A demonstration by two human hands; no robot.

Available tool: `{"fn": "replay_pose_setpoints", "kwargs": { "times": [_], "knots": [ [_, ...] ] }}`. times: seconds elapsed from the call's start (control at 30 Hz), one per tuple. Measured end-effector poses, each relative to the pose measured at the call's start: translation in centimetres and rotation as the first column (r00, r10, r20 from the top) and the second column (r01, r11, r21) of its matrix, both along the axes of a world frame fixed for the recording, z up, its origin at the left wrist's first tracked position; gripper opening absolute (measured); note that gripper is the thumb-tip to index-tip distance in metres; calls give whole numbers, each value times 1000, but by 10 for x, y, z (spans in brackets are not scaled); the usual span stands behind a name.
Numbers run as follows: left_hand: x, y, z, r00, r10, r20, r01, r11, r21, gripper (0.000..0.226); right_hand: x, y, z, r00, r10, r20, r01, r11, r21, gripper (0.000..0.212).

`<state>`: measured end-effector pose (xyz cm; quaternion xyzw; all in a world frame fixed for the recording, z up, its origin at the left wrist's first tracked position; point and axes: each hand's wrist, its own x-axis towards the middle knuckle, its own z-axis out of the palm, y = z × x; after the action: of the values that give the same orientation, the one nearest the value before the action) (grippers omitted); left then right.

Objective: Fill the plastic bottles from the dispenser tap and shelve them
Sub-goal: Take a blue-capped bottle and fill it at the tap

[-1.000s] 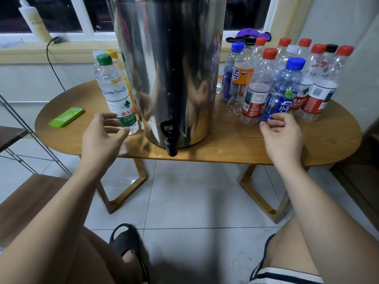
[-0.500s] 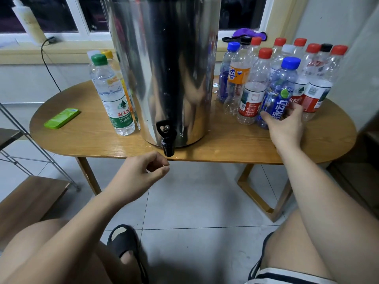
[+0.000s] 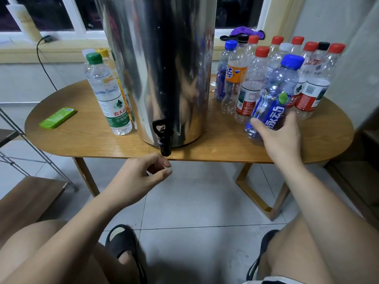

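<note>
Seemingly empty and crushable, the blue-capped bottle (image 3: 282, 85) leaned, gripped low by the right hand (image 3: 281, 138); left hand (image 3: 137, 177) loosely curled, empty.

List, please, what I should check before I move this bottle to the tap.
1. Grip: the right hand grips the lower body of the blue-capped clear plastic bottle with a blue label, which is tilted: ok.
2. Bottle open for filling: its blue screw cap is on: not ok.
3. Left hand free: loosely curled, holding nothing, just below the black plastic tap: ok.
4. Tap shut: no stream shows: ok.
5. Water level in the tall shiny steel dispenser: cannot tell.
6. Nearest red-capped clear plastic bottle upright: ok.
</note>
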<state>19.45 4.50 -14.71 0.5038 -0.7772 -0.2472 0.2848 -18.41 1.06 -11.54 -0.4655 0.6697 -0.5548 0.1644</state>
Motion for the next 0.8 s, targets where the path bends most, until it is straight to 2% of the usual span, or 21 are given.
{"fn": "replay_pose_setpoints", "kwargs": {
  "times": [0.13,0.27,0.37,0.47,0.53,0.63,0.7,0.8],
  "knots": [
    [-6,5,4,999,-3,-44,3,1000,-8,16,41,33,-8,982,189,2,-189,981,37,63],
    [-8,8,7,997,-7,-77,7,1000,0,27,71,66,-24,918,394,-45,-392,918,61,63],
    [-7,11,9,996,-9,-92,10,1000,5,29,82,83,-35,860,502,-90,-488,861,142,66],
    [-6,13,10,992,-10,-128,13,1000,22,32,94,87,-47,764,637,-99,-580,747,325,70],
    [-6,15,11,986,-21,-164,29,999,45,38,99,84,-56,683,721,-119,-606,650,459,70],
    [-8,17,13,984,-10,-175,23,997,74,38,100,78,-62,572,792,-211,-562,566,603,62],
    [-10,18,14,986,-13,-166,29,995,92,31,99,76,-64,515,823,-238,-548,530,647,60],
    [-10,19,15,983,-41,-177,63,991,119,35,95,76,-66,478,852,-213,-557,481,676,59]
  ]
}}
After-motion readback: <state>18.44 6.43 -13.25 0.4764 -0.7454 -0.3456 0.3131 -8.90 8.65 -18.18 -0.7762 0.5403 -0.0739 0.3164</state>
